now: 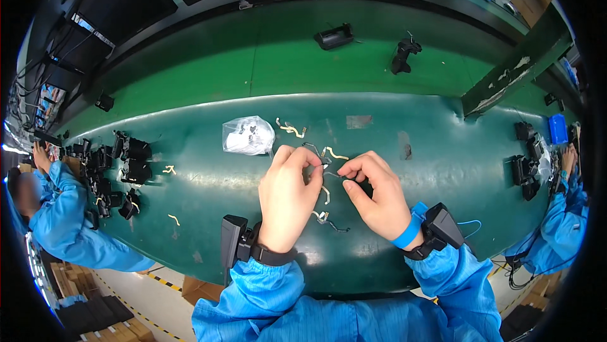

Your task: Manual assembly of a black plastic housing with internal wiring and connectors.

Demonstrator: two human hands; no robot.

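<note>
Over the middle of the green mat, my left hand [288, 193] pinches a small dark flex cable [331, 174] with a pale tip between thumb and forefinger. My right hand [378, 196] faces it, thumb and forefinger closed at the cable's other end. Just beyond the fingertips lies a cream flex cable [338, 154]. More cream cable [326, 195] shows between my hands, and a dark cable with a connector [332, 222] rests nearer to me. A clear plastic bag [248, 136] of small parts lies beyond my left hand, with another cream cable [291, 128] beside it.
Several black device housings [129, 158] crowd the left side; more black housings [523, 168] stand at the right near a blue bin [557, 129]. Two black parts [335, 37] lie on the far green ledge. A green post [518, 64] rises at far right. People in blue work at both sides.
</note>
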